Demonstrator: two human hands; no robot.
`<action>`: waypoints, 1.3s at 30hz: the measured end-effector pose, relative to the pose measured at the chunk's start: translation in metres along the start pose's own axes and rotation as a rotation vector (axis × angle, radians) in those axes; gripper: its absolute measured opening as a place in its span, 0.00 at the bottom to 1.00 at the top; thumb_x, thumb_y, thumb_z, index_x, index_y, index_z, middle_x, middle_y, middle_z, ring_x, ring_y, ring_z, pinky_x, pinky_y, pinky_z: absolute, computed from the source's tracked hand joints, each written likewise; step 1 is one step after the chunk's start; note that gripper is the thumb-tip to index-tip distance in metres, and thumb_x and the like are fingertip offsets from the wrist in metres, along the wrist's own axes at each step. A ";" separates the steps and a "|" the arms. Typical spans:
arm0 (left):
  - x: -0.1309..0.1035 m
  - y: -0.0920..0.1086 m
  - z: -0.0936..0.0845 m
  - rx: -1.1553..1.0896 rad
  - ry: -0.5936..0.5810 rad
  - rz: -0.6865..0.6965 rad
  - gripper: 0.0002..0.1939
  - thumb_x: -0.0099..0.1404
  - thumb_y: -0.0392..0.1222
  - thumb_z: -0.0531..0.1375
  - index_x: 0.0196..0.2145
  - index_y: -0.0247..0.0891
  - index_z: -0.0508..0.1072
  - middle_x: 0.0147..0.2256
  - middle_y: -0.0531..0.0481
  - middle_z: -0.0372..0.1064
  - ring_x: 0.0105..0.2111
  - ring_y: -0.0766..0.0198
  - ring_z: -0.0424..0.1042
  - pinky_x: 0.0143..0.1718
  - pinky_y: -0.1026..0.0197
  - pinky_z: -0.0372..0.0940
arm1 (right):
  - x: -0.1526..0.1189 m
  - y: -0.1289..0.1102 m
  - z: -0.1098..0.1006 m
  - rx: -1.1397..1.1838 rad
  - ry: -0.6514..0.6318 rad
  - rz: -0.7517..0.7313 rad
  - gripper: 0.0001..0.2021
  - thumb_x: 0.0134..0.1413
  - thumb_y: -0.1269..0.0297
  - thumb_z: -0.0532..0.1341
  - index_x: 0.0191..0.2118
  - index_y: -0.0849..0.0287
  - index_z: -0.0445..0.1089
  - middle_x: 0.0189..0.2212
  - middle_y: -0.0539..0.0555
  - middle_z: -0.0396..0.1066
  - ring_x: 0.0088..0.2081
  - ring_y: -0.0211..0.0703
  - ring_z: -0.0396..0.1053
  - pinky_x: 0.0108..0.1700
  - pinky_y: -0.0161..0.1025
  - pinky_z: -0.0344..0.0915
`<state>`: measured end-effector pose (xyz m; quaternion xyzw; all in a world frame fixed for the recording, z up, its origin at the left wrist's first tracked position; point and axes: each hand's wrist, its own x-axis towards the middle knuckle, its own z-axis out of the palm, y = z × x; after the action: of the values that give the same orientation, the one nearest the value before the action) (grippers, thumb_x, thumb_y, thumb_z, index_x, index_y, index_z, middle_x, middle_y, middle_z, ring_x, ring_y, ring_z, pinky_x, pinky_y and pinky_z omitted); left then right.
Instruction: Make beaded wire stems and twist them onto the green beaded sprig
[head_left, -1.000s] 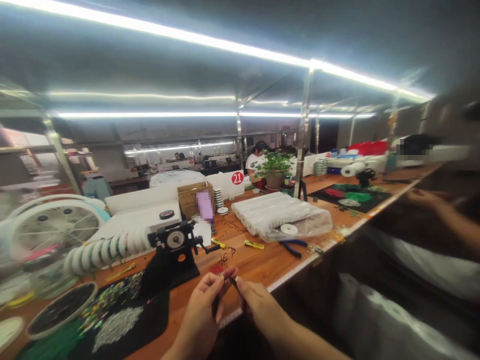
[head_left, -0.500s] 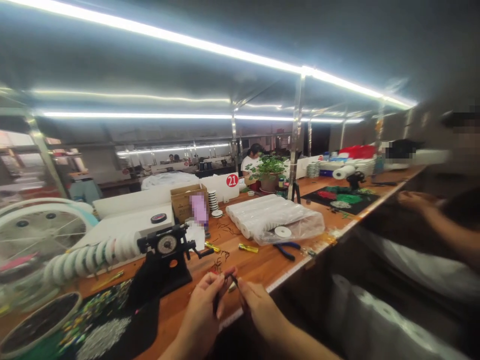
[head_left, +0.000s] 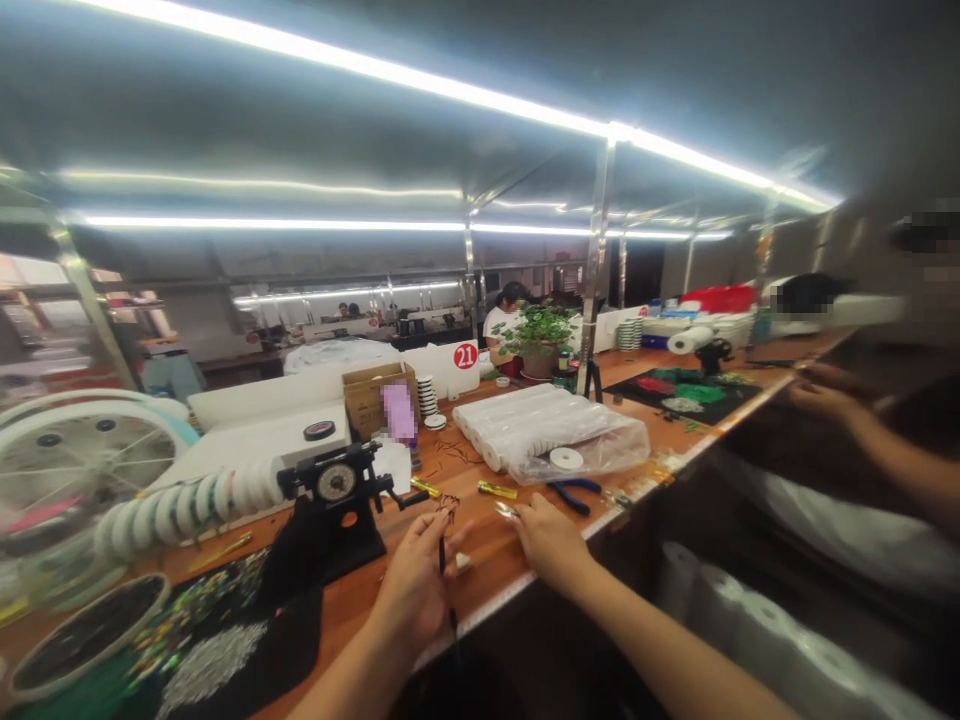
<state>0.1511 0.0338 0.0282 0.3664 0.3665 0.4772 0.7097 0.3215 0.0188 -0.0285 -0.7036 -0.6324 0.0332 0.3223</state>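
My left hand [head_left: 420, 565] is closed round a thin dark cord [head_left: 442, 555], whose lower end hangs down past the wrist. My right hand [head_left: 553, 545] is closed over a small silver-tipped hand tool [head_left: 507, 510]. Only the tool's bright metal end shows beyond the fingers; its grip is hidden. Dark thin cord scraps [head_left: 448, 503] lie just beyond my left fingertips. Between the hands, a small pale piece [head_left: 463, 563] rests on the wooden bench [head_left: 487, 585]. A yellow-handled tool [head_left: 497, 490] lies close to the silver tip.
Blue-handled pliers [head_left: 576, 497] lie right of my right hand, before bagged white rolls [head_left: 547, 430]. At left stand a black hand-cranked winder [head_left: 337, 485] with white spools [head_left: 195, 505], a bowl [head_left: 90, 640] and heaped beads [head_left: 214, 665]. A co-worker's arm [head_left: 862, 430] reaches in at right.
My hands have parted. The right one has left the cord and moved right, and a silver-tipped tool now shows in it. My left hand keeps the cord, slightly lower.
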 end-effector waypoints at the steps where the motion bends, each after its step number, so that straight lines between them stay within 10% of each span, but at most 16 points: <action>1: -0.004 0.002 0.001 -0.004 0.015 -0.018 0.04 0.60 0.34 0.59 0.30 0.37 0.66 0.49 0.47 0.66 0.38 0.60 0.75 0.19 0.71 0.63 | 0.005 -0.001 0.002 -0.036 -0.014 -0.013 0.10 0.58 0.68 0.53 0.38 0.62 0.71 0.38 0.61 0.67 0.41 0.49 0.66 0.43 0.39 0.60; 9: -0.026 -0.007 -0.008 -0.035 0.037 -0.070 0.04 0.60 0.35 0.59 0.29 0.35 0.66 0.23 0.54 0.66 0.18 0.75 0.64 0.16 0.76 0.55 | 0.058 -0.009 0.008 -0.213 -0.068 -0.044 0.11 0.58 0.64 0.57 0.41 0.66 0.69 0.44 0.63 0.66 0.47 0.53 0.64 0.49 0.48 0.60; 18: -0.044 -0.011 -0.014 0.005 0.012 -0.136 0.12 0.51 0.42 0.66 0.25 0.36 0.65 0.19 0.58 0.60 0.13 0.77 0.53 0.11 0.75 0.43 | 0.090 -0.010 0.005 -0.023 -0.101 -0.006 0.13 0.59 0.62 0.58 0.46 0.63 0.66 0.45 0.57 0.67 0.44 0.46 0.67 0.45 0.49 0.66; 23: -0.057 -0.027 -0.012 0.072 -0.101 -0.239 0.15 0.52 0.46 0.65 0.21 0.35 0.63 0.17 0.58 0.57 0.13 0.77 0.51 0.13 0.74 0.42 | 0.018 -0.017 -0.017 0.310 0.112 -0.064 0.11 0.63 0.69 0.48 0.42 0.62 0.66 0.39 0.55 0.70 0.40 0.40 0.67 0.43 0.37 0.64; 28: -0.064 -0.089 -0.019 0.218 -0.216 -0.375 0.15 0.52 0.46 0.63 0.22 0.37 0.62 0.16 0.57 0.60 0.12 0.76 0.53 0.13 0.71 0.43 | -0.090 0.009 -0.013 0.745 0.282 0.089 0.12 0.62 0.57 0.48 0.37 0.59 0.63 0.28 0.51 0.65 0.30 0.39 0.65 0.36 0.35 0.63; 33: -0.069 -0.141 -0.031 0.263 -0.109 -0.581 0.12 0.58 0.42 0.58 0.22 0.37 0.61 0.16 0.57 0.59 0.12 0.75 0.54 0.13 0.71 0.38 | -0.139 0.042 0.028 1.173 0.043 0.477 0.21 0.47 0.46 0.62 0.37 0.61 0.68 0.23 0.48 0.63 0.25 0.37 0.61 0.30 0.34 0.58; 39: -0.061 -0.133 -0.032 0.103 0.029 -0.507 0.11 0.63 0.36 0.53 0.24 0.33 0.65 0.18 0.57 0.56 0.12 0.77 0.50 0.13 0.72 0.36 | -0.134 0.026 0.085 1.328 -0.153 0.653 0.30 0.48 0.36 0.51 0.23 0.63 0.68 0.15 0.48 0.60 0.17 0.35 0.58 0.21 0.32 0.52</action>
<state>0.1611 -0.0553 -0.0920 0.2916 0.4807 0.2700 0.7817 0.2794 -0.0684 -0.1570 -0.5085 -0.2586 0.5514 0.6087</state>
